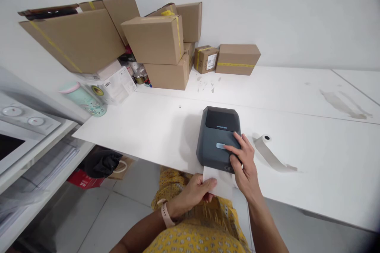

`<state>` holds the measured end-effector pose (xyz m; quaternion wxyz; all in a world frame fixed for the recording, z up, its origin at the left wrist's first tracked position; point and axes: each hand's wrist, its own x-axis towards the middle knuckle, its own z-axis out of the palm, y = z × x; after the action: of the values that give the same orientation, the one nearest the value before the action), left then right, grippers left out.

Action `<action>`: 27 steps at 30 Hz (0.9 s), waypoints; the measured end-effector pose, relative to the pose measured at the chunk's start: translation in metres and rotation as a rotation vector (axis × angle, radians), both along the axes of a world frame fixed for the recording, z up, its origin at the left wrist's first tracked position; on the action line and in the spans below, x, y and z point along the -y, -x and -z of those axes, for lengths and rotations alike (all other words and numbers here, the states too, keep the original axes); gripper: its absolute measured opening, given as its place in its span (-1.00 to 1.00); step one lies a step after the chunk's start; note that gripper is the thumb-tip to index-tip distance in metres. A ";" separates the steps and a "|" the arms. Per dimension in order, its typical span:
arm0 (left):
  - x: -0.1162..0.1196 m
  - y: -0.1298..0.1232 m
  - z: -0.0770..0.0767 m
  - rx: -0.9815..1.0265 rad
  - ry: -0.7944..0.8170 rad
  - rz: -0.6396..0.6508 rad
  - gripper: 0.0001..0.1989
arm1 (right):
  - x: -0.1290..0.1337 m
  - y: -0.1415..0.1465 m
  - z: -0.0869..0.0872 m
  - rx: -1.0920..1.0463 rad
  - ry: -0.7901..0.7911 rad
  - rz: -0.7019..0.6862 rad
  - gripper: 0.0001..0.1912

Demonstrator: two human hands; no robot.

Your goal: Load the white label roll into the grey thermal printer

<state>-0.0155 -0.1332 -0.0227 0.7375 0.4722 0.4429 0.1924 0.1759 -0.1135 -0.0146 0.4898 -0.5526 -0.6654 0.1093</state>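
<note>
A dark grey label printer (213, 136) stands near the front edge of the white table. White paper (219, 184) comes out of its front and hangs past the table edge. My left hand (200, 190) pinches the left side of this paper, thumb on top. My right hand (245, 162) rests on the printer's right side with its fingers apart, the index fingertip on the light blue button (221, 146). To the right of the printer lies a small paper roll (266, 138) with a loose strip (274, 158) trailing from it.
Cardboard boxes (152, 39) are stacked at the back left, with two smaller ones (237, 59) beside them. A mint tumbler (84, 99) and a white box (115, 85) stand at the left. A white appliance (26, 122) sits on a shelf at the far left.
</note>
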 end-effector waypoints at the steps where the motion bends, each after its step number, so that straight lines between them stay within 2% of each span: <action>1: -0.001 0.001 0.002 -0.004 -0.005 0.009 -0.28 | 0.001 0.000 -0.003 0.066 -0.005 0.006 -0.66; 8: -0.004 0.014 0.012 0.044 0.001 0.035 -0.32 | 0.004 0.008 -0.020 0.301 -0.092 0.104 -0.69; 11: -0.009 0.021 0.007 0.031 -0.025 -0.025 -0.37 | -0.001 0.010 -0.027 0.358 -0.137 0.133 -0.69; 14: -0.018 0.026 -0.004 -0.003 -0.111 -0.086 -0.39 | -0.010 0.009 -0.028 0.361 -0.123 0.077 -0.71; 17: -0.026 0.028 -0.013 0.002 -0.151 -0.156 -0.42 | -0.015 0.005 -0.023 0.339 -0.084 0.019 -0.73; 21: -0.029 0.033 -0.008 0.014 -0.223 -0.191 -0.45 | -0.008 -0.003 -0.006 0.222 -0.011 -0.030 -0.75; 25: -0.023 0.034 -0.002 -0.101 -0.404 -0.419 -0.53 | 0.011 -0.005 0.016 -0.051 0.059 0.089 -0.54; 27: -0.021 0.031 -0.002 -0.091 -0.470 -0.402 -0.45 | 0.019 -0.003 0.024 -0.165 0.106 0.163 -0.44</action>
<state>-0.0469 -0.1124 -0.0207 0.5346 0.5409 0.5034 0.4102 0.1784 -0.1323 -0.0386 0.5200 -0.6192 -0.5691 0.1494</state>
